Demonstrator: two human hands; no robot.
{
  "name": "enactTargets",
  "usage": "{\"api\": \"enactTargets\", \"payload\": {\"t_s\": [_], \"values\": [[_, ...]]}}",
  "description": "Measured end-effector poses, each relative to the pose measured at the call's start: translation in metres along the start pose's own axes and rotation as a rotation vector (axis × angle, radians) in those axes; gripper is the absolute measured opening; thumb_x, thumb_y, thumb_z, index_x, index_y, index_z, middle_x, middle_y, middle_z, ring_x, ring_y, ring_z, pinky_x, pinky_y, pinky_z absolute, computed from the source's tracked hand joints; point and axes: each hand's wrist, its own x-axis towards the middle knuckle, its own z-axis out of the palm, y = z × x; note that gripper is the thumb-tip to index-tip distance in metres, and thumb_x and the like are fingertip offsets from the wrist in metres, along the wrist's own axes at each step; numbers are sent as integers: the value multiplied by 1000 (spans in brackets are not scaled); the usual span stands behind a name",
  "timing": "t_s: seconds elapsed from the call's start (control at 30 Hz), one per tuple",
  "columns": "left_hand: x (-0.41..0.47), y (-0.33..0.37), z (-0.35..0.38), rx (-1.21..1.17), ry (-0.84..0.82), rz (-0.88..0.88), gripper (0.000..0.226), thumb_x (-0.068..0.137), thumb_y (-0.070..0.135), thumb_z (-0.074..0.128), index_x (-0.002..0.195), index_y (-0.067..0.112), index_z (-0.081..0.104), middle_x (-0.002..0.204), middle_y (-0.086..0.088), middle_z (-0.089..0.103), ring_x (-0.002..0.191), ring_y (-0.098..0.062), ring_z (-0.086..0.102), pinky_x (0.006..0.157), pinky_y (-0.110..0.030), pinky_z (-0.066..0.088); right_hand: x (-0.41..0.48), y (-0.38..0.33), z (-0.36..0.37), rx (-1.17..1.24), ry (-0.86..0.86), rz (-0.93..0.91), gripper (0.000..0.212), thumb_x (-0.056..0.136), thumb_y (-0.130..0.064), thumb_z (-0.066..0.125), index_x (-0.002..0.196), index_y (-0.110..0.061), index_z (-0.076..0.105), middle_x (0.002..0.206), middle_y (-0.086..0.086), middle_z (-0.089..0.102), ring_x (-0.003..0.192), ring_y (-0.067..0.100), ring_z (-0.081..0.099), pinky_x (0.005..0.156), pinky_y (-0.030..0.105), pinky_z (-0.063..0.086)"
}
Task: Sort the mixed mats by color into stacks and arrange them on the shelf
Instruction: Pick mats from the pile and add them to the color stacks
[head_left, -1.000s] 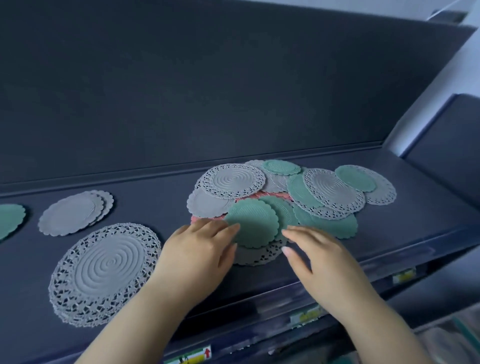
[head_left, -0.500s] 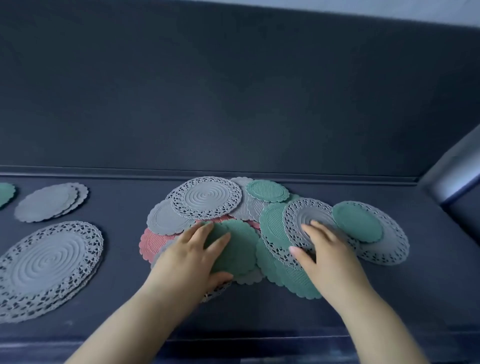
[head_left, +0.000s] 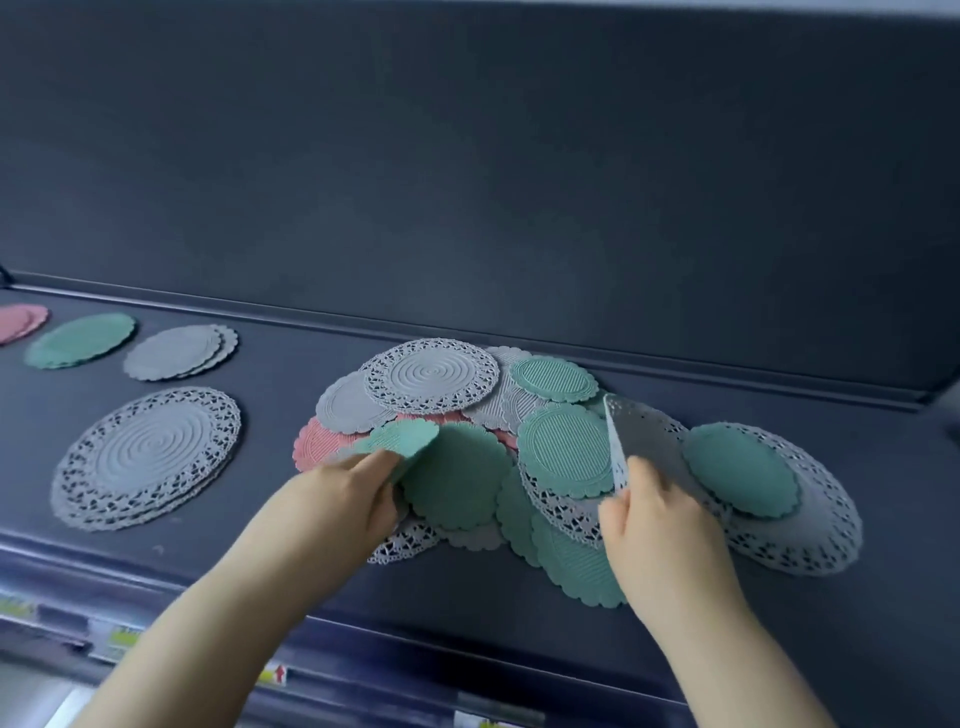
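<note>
Two mats are gripped over the pile (head_left: 457, 483): left hand (head_left: 343, 499) pinches a green mat (head_left: 402, 439), right hand (head_left: 654, 530) a lace mat (head_left: 647, 431).

We identify this location as a retail shop. The dark display shelf (head_left: 280, 519) has a plain back panel (head_left: 467, 182), and its front label rail (head_left: 395, 670) carries small printed tags (head_left: 120, 635), one with a red arrow (head_left: 279, 674).

Left hand (head_left: 340, 501) with small green mat (head_left: 404, 437), right hand (head_left: 662, 530) with upturned grey lace mat (head_left: 617, 441).
</note>
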Motion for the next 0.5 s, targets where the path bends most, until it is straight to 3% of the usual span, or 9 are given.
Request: {"api": "enactTargets", "payload": {"t_s": [0.07, 0.1, 0.17, 0.23, 0.37, 0.5], "values": [[-1, 5, -1, -2, -5, -45, 38, 77, 31, 38, 103, 24, 65, 87, 10, 67, 65, -20, 62, 50, -26, 44, 3, -4, -4, -21, -109, 42, 18, 86, -15, 40, 102, -8, 46, 86, 3, 52, 69, 20, 48, 55, 28, 32], [-2, 6, -1, 23, 6, -35, 38, 76, 30, 41, 104, 28, 66, 92, 13, 68, 69, -17, 65, 50, -25, 44, 4, -4, -6, -45, -84, 30, 22, 87, -16, 37, 106, -9, 46, 88, 3, 52, 72, 20, 49, 58, 29, 34], [-2, 4, -4, 72, 13, -22, 35, 76, 29, 43, 100, 31, 68, 89, 16, 70, 67, -11, 66, 43, -21, 45, 5, -4, -7, -32, -53, 33, 20, 85, -11, 41, 100, -6, 53, 70, 4, 50, 58, 23, 46, 46, 29, 30], [-3, -1, -6, 62, 52, -19, 38, 80, 29, 38, 100, 30, 70, 93, 16, 71, 73, -8, 69, 43, -21, 48, 3, -5, -6, 149, 49, 102, 16, 80, 0, 48, 92, 1, 60, 48, 6, 42, 40, 25, 36, 38, 23, 19], [-3, -13, -11, -40, 173, 51, 41, 84, 21, 36, 106, 22, 71, 106, 7, 70, 95, -15, 68, 67, -31, 56, 4, -27, -9, 417, 213, 88, 17, 83, -5, 41, 86, -5, 57, 46, -7, 29, 40, 12, 27, 40, 22, 21], [-6, -43, -25, -98, 324, 127, 39, 86, 15, 38, 106, 11, 72, 109, -2, 69, 107, -20, 63, 88, -28, 48, 8, -77, -7, 507, 288, 74, 24, 85, -6, 42, 98, 1, 60, 45, 9, 44, 40, 17, 34, 42, 22, 20]]}}
